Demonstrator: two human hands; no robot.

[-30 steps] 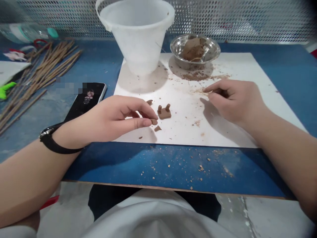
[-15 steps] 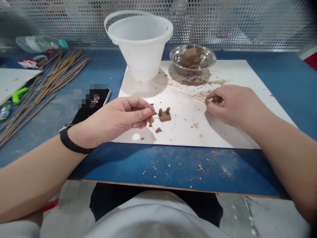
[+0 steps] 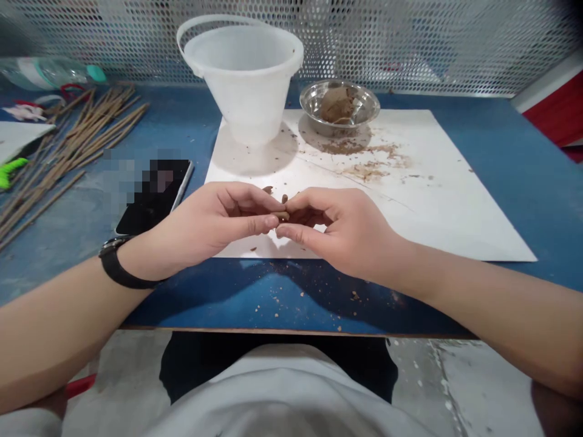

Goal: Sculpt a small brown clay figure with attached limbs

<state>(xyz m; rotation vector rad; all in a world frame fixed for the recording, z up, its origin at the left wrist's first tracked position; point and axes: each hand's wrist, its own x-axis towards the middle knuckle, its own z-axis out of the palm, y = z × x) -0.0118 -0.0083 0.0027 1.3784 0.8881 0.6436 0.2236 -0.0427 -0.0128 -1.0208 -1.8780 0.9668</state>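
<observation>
Between my two hands is a small piece of brown clay [image 3: 283,216], pinched at the fingertips above the white board [image 3: 410,224]. My left hand [image 3: 228,212], with a black watch on its wrist, closes thumb and fingers on the clay from the left. From the other side my right hand [image 3: 337,224] meets it, thumb and fingers closed at the same piece. The small clay block with two pegs is mostly hidden behind the fingers; one peg [image 3: 285,198] shows above them. A clay scrap [image 3: 268,190] lies just behind my left fingers.
A white bucket [image 3: 246,91] and a steel bowl [image 3: 314,124] holding a clay lump [image 3: 337,104] stand at the back of the board. Left are a phone [image 3: 159,197], thin brown sticks [image 3: 91,133] and a plastic bottle [image 3: 59,73]. Crumbs [image 3: 276,315] dot the table's front edge.
My right hand has come left from the right part of the board to meet my left hand at the clay piece. The view has shifted slightly to the right.
</observation>
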